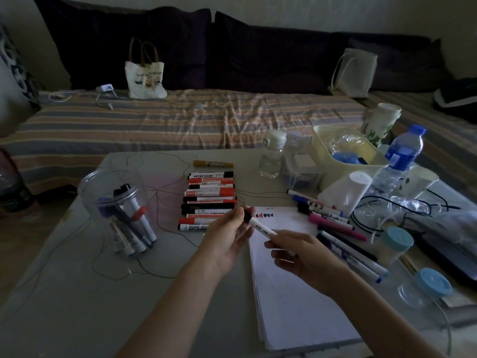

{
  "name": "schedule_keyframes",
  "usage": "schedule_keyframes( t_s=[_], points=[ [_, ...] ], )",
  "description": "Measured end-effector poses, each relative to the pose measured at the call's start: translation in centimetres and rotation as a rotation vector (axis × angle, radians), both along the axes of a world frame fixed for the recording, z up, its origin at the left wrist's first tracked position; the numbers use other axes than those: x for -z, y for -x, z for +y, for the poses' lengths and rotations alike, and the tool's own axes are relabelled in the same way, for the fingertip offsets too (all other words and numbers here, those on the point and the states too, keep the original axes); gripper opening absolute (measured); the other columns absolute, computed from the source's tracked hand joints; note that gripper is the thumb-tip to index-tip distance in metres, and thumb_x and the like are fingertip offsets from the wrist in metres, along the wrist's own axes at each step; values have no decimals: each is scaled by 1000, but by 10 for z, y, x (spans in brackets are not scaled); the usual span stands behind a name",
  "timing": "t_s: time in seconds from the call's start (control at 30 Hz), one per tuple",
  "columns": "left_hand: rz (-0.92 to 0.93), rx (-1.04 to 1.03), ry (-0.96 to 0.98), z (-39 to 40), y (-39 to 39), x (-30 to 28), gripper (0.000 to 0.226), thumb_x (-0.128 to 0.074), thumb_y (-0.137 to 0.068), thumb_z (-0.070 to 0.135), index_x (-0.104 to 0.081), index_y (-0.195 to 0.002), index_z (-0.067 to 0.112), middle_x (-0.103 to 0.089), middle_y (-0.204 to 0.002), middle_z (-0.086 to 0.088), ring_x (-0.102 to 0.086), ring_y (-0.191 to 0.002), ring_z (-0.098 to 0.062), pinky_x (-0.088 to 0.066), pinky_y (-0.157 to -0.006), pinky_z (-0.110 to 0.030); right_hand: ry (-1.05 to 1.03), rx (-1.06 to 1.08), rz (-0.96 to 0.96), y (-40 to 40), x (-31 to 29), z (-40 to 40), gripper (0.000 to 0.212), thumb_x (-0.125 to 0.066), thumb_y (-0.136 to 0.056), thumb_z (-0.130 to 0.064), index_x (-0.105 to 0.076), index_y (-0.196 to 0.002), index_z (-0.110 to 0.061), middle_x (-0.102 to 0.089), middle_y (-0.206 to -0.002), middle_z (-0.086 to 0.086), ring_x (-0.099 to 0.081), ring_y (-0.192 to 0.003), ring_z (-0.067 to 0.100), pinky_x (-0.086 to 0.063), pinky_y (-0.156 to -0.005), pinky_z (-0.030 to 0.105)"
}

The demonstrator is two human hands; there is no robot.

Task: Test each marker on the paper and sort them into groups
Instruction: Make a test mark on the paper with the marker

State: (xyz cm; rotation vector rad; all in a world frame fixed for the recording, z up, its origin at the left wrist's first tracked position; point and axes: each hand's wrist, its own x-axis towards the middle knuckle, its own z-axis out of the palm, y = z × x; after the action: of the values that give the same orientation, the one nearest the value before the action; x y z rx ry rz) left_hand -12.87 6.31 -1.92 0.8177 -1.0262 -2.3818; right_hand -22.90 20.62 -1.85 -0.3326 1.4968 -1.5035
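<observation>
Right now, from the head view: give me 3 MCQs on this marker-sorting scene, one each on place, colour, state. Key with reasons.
1. Where do the loose slim markers lie relative to the paper?
A. to its right
B. inside the jar
C. on the bed

2. What colour is the cap of the marker in hand?
A. yellow
B. black
C. pink

3. What is the left hand doing?
A. resting flat on the table
B. pinching the capped end of the marker
C. lifting the clear jar

Key:
1 A: they fan out along the paper's right edge.
2 B: the cap at the fingertips looks black against the white barrel.
3 B: thumb and fingers close on the cap while the right hand grips the barrel.
</observation>
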Motion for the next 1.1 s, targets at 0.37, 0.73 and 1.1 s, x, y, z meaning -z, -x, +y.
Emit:
schedule_keyframes(
  t_s=[0.37,0.73,1.1],
  points=[
    [-110,-8,165,11,6,7,19,-53,-97,16,-70,-98,7,-75,-94,-5,-70,-96,-15,-53,-85,-28,-199,-154,667,-16,6,-19,25,-49,-100,-33,-69,-96,-18,-57,-68,-1,-45,-50,2,-41,-52,19],
    [-267,-25,544,-25,-5,24,10,-59,-94,13,-69,-96,15,-73,-95,-6,-69,-93,-22,-57,-86,-36,-350,-136,1111,-4,23,-14,30,-47,-102,-29,-52,-131,-30,-67,-107,-3,-63,-74,2,-50,-61,14],
    [-347,129,946,-32,9,42,8,-59,-94,18,-65,-98,22,-69,-94,2,-65,-88,-14,-55,-82,-31,234,337,86,24,-1,-8,30,-63,-86,-9,-66,-115,-17,-73,-102,6,-71,-89,16,-58,-70,32]
  ],
)
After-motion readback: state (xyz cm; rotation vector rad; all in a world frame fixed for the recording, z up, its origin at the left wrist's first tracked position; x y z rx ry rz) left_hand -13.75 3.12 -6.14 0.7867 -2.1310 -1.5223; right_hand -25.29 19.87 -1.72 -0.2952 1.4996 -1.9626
